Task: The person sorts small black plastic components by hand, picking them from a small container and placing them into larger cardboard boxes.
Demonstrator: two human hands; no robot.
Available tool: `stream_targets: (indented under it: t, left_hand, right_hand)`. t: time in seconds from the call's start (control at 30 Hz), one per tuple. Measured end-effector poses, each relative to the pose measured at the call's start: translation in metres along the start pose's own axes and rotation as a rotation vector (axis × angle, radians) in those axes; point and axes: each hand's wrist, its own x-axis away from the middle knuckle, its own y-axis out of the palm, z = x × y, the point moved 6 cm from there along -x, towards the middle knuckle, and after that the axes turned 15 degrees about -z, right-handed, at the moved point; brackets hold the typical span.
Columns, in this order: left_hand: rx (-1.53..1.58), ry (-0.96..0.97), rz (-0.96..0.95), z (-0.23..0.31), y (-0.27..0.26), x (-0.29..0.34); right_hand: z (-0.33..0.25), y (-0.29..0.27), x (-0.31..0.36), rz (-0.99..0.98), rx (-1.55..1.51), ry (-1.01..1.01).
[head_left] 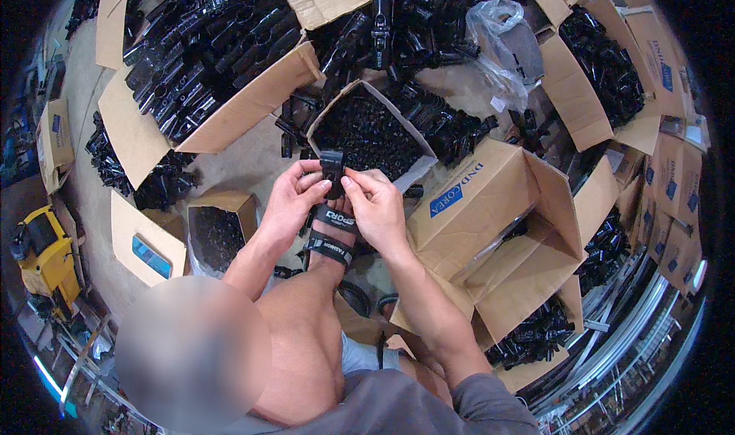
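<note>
Both hands meet over my sandalled foot, near the middle of the view. A short, glossy black tubular part stands up between my fingers. My left hand grips its left side, thumb and fingers closed. From the right, my right hand pinches at the part's edge with thumb and forefinger; whether a second small piece sits in that pinch is hidden. Just beyond the hands lies an open cardboard box filled with many small black pieces.
A large carton of long black parts stands far left, with loose black parts heaped on the floor. An open carton is close on the right. A phone lies on a cardboard flap; a yellow machine stands far left.
</note>
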Motion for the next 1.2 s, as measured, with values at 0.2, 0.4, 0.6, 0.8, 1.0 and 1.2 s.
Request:
stream_targets:
  t: [0.2, 0.4, 0.6, 0.8, 1.0, 1.2]
  left_hand:
    - [0.133, -0.011, 0.033, -0.01, -0.009, -0.006]
    - [0.233, 0.004, 0.089, -0.014, -0.017, -0.007]
    - [0.233, 0.032, 0.109, -0.015, -0.017, -0.009]
    - [0.156, 0.021, 0.141, -0.012, -0.015, -0.006]
    - [0.139, 0.053, 0.143, -0.012, -0.013, -0.01]
    - [0.147, 0.067, 0.172, -0.014, -0.009, -0.011]
  right_hand:
    - [0.024, -0.051, -0.043, 0.274, 0.329, -0.064]
    - [0.019, -0.021, -0.07, 0.087, 0.718, -0.308]
    - [0.029, -0.01, -0.077, 0.099, 0.954, -0.312]
    - [0.014, -0.007, -0.063, 0.089, 0.873, -0.348]
    - [0.02, -0.002, -0.076, 0.051, 0.981, -0.27]
    - [0.008, -0.014, -0.06, 0.155, 0.637, -0.322]
